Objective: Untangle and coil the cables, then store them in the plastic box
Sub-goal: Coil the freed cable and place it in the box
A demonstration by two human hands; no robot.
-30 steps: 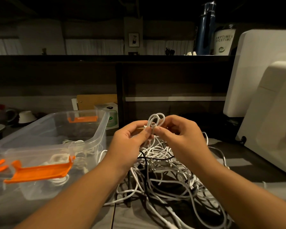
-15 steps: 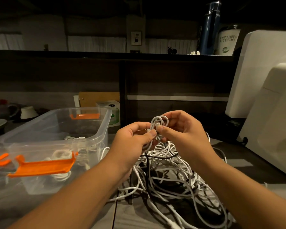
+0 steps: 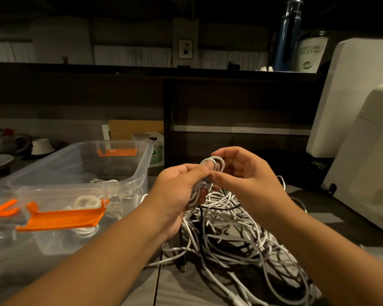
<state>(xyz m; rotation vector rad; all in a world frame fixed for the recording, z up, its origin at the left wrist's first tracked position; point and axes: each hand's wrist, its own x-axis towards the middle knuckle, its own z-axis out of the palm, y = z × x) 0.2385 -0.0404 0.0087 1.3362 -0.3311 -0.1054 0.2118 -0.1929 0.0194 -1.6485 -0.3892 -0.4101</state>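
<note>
Left hand [image 3: 177, 188] and right hand [image 3: 245, 173] fingers [image 3: 208, 167] pinch a small white cable coil [image 3: 216, 161]. Below them, a white cable tangle [image 3: 241, 235] remains; the clear plastic box [image 3: 145, 171] holds few finished coils [image 3: 86, 202]

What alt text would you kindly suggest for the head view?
The left hand and right hand hold a small white cable coil above a tangled cable pile; a clear plastic box holding cables stands to their left.

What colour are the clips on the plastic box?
The clips are bright orange, clearest in the head view.
</note>
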